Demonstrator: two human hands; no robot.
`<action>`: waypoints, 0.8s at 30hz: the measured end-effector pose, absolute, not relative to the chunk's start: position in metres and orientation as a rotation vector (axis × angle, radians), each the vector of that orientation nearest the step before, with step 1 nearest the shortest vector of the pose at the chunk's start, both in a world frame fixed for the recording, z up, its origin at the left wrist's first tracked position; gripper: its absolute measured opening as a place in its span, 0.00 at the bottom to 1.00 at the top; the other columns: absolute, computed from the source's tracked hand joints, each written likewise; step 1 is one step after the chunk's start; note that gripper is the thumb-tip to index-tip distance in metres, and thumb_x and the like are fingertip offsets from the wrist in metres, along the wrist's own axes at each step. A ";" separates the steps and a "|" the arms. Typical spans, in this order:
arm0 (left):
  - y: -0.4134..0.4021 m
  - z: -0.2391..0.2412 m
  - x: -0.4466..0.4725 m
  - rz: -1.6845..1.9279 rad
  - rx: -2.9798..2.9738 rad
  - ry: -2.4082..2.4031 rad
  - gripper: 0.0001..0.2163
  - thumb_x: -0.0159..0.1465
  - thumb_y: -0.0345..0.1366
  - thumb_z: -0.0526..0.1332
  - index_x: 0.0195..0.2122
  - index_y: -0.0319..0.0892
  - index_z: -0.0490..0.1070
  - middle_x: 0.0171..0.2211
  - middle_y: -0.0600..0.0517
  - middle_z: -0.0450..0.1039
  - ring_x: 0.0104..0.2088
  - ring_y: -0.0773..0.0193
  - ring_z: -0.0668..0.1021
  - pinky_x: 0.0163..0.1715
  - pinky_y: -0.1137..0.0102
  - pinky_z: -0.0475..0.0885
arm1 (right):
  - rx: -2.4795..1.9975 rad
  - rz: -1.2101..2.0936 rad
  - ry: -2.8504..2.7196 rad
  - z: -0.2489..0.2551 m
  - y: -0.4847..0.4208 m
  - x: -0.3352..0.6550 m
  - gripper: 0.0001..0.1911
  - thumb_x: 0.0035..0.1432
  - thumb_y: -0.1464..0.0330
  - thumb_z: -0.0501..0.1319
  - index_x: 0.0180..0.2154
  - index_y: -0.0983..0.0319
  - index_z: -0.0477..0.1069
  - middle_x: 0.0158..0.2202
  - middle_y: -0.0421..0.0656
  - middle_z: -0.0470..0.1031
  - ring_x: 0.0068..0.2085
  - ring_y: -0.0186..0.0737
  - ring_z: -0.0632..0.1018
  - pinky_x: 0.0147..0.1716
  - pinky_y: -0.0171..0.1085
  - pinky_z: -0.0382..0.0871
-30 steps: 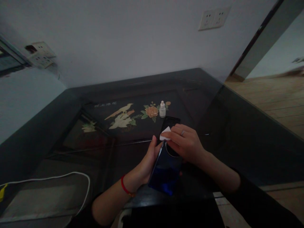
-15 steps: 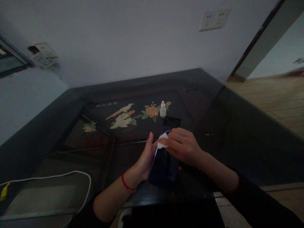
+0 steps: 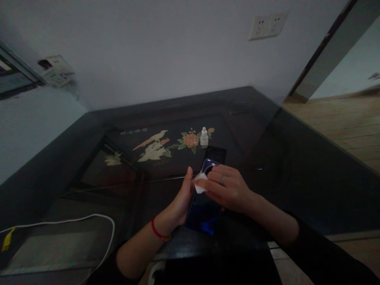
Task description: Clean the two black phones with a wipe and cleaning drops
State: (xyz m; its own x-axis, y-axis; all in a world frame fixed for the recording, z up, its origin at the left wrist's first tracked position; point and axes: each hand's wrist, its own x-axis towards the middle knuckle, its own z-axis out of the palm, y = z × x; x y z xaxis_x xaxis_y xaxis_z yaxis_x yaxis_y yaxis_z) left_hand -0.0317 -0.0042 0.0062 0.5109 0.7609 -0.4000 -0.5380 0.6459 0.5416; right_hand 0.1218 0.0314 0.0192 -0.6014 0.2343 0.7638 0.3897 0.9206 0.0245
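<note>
While in left hand (image 3: 181, 201), phone (image 3: 203, 215) under white wipe (image 3: 200, 186)

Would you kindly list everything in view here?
Phone: one, blue, centre foreground
Cloth: one, white, at the phone's left side
Flat object: one, black, just beyond the phone
Bottle: one, white, upright on the table
Table: one, dark, centre
Picture: one, multicoloured, in the tabletop
Cable: one, white, lower left
Tag: one, yellow, lower left edge
Sockets: two groups, white, upper left and upper right
Framed pane: one, dark, left edge
Walls: several, pale, behind and beside the table
Floor: one, tan, right
Bracelet: one, red, left wrist
Ring: one, silver, right hand
Sleeves: two, black, bottom
Left hand: one, bare, holding the phone
Right hand: one, holding the cloth
</note>
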 end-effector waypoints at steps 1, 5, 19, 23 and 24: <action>-0.004 0.006 -0.032 0.808 0.368 0.667 0.29 0.66 0.56 0.45 0.56 0.38 0.66 0.35 0.44 0.78 0.38 0.55 0.80 0.43 0.61 0.71 | -0.379 -0.258 -2.261 0.019 0.030 0.120 0.11 0.64 0.74 0.53 0.35 0.65 0.74 0.24 0.40 0.71 0.27 0.35 0.68 0.28 0.35 0.62; -0.004 0.008 -0.033 0.806 0.362 0.584 0.30 0.66 0.57 0.43 0.59 0.41 0.63 0.40 0.43 0.78 0.38 0.54 0.80 0.43 0.58 0.71 | -0.494 -0.226 -2.189 0.018 0.039 0.130 0.10 0.64 0.73 0.54 0.36 0.65 0.74 0.24 0.40 0.70 0.27 0.35 0.69 0.27 0.35 0.62; 0.001 0.010 -0.038 0.805 0.347 0.519 0.31 0.65 0.59 0.41 0.58 0.41 0.63 0.43 0.41 0.77 0.41 0.50 0.79 0.41 0.55 0.72 | -0.509 -0.223 -2.194 0.023 0.041 0.139 0.07 0.63 0.74 0.56 0.37 0.65 0.73 0.24 0.40 0.71 0.26 0.35 0.69 0.27 0.35 0.63; -0.001 0.011 -0.039 0.805 0.383 0.508 0.32 0.65 0.59 0.38 0.56 0.41 0.64 0.45 0.40 0.76 0.42 0.48 0.79 0.39 0.52 0.73 | -0.677 -0.168 -2.064 0.020 0.050 0.147 0.06 0.61 0.74 0.57 0.38 0.64 0.73 0.26 0.41 0.72 0.28 0.34 0.70 0.28 0.34 0.64; -0.001 0.011 -0.039 0.804 0.388 0.517 0.32 0.66 0.59 0.39 0.56 0.41 0.64 0.44 0.40 0.76 0.41 0.49 0.79 0.39 0.52 0.73 | -0.622 -0.164 -2.092 0.019 0.050 0.147 0.06 0.62 0.73 0.57 0.38 0.63 0.72 0.26 0.41 0.72 0.27 0.34 0.70 0.28 0.34 0.63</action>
